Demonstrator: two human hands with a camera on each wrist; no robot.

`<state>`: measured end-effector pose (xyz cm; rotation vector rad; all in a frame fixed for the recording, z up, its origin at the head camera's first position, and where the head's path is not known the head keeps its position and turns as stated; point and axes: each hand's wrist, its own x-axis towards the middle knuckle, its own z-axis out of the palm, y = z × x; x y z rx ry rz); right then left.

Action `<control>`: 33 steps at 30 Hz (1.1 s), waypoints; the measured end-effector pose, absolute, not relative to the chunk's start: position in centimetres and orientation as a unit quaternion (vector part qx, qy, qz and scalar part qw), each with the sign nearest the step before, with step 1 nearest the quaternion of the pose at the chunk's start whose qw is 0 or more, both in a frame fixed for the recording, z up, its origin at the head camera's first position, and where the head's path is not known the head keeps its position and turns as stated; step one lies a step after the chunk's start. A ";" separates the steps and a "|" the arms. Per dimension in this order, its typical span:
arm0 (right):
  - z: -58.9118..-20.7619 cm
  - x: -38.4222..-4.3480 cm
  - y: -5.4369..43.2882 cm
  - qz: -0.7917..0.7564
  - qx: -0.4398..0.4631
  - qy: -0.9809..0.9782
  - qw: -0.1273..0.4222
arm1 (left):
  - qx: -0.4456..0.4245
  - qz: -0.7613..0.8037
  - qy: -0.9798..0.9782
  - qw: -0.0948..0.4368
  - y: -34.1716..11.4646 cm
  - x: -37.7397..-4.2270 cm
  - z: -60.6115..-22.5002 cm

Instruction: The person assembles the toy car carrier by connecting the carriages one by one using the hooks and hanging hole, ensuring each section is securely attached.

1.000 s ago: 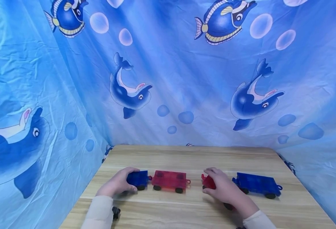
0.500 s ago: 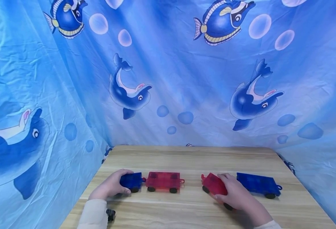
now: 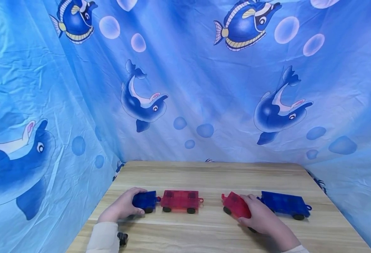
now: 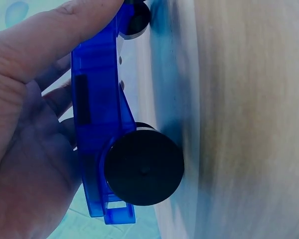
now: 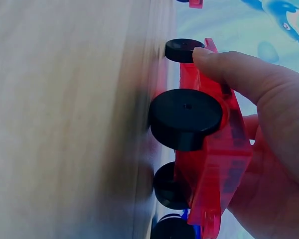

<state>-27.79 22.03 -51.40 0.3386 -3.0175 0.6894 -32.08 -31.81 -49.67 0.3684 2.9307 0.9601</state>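
Note:
In the head view my left hand grips a translucent blue toy train car by its sides. The left wrist view shows the thumb across this blue car, its black wheels at the tabletop. At its right end the car meets a red train car, their couplings joined. My right hand holds a second red train car, set at a slant, with a gap between its hook and the first red car's ring. In the right wrist view the thumb lies along this red car.
Just right of my right hand stands another blue train car. A small black object lies beside my left sleeve. The wooden table is backed by a blue curtain printed with dolphins and fish.
My left hand has moved left with the blue car, and the red car behind it has followed. My right hand has shifted right along its red car, uncovering more of it.

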 end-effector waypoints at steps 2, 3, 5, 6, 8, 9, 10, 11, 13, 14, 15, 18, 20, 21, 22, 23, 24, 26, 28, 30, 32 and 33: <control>-51.5 -27.8 22.0 0.221 0.111 -0.969 0.016 | 0.118 0.309 0.944 0.018 -31.7 -32.0 -49.7; -51.5 -27.7 21.9 0.220 0.111 -0.969 0.017 | 0.117 0.308 0.944 0.018 -31.7 -32.0 -49.7; -51.5 -27.7 21.9 0.220 0.113 -0.969 0.018 | 0.118 0.304 0.945 0.019 -31.6 -32.0 -49.6; -51.4 -27.7 21.8 0.219 0.111 -0.969 0.016 | 0.117 0.302 0.946 0.019 -31.5 -31.9 -49.5; -51.4 -27.7 21.7 0.218 0.108 -0.970 0.015 | 0.117 0.291 0.949 0.017 -31.3 -31.8 -49.4; -51.4 -27.7 21.7 0.216 0.108 -0.970 0.015 | 0.117 0.287 0.951 0.016 -31.2 -31.8 -49.4; -51.3 -27.7 21.6 0.215 0.107 -0.970 0.015 | 0.118 0.281 0.952 0.014 -31.1 -31.7 -49.3; -51.2 -27.7 21.6 0.215 0.108 -0.971 0.015 | 0.116 0.277 0.954 0.013 -31.0 -31.6 -49.2; -51.2 -27.7 21.5 0.213 0.107 -0.971 0.014 | 0.117 0.266 0.957 0.009 -30.8 -31.4 -49.1; -51.1 -27.7 21.5 0.212 0.106 -0.971 0.013 | 0.117 0.262 0.958 0.007 -30.7 -31.3 -49.0; -51.1 -27.7 21.5 0.211 0.106 -0.972 0.012 | 0.117 0.259 0.959 0.005 -30.6 -31.2 -49.0; -51.2 -27.8 21.5 0.208 0.106 -0.972 0.012 | 0.120 0.255 0.959 0.000 -30.4 -31.1 -49.0; -51.2 -27.7 21.5 0.206 0.106 -0.973 0.013 | 0.117 0.259 0.959 -0.001 -30.2 -31.1 -49.0; -51.2 -27.7 21.4 0.206 0.106 -0.973 0.014 | 0.117 0.262 0.958 -0.001 -30.1 -31.1 -49.0; -51.3 -27.7 21.4 0.206 0.107 -0.972 0.015 | 0.117 0.263 0.958 -0.001 -30.0 -31.1 -49.0; -51.3 -27.7 21.4 0.207 0.108 -0.972 0.015 | 0.116 0.266 0.957 -0.003 -29.9 -31.2 -49.0; -51.3 -27.7 21.4 0.207 0.109 -0.972 0.015 | 0.119 0.267 0.956 -0.005 -29.8 -31.2 -49.0; -51.4 -27.7 21.4 0.209 0.108 -0.972 0.015 | 0.121 0.271 0.955 -0.012 -29.4 -31.3 -48.9; -51.4 -27.7 21.4 0.212 0.108 -0.971 0.015 | 0.130 0.275 0.952 -0.023 -29.0 -31.3 -48.8; -51.3 -27.7 21.4 0.214 0.108 -0.971 0.016 | 0.135 0.277 0.951 -0.032 -28.4 -31.3 -48.7; -51.3 -27.8 21.4 0.215 0.108 -0.970 0.015 | 0.137 0.280 0.949 -0.036 -27.9 -31.3 -48.6; -51.2 -27.8 21.4 0.214 0.109 -0.971 0.014 | 0.139 0.282 0.948 -0.037 -27.6 -31.3 -48.6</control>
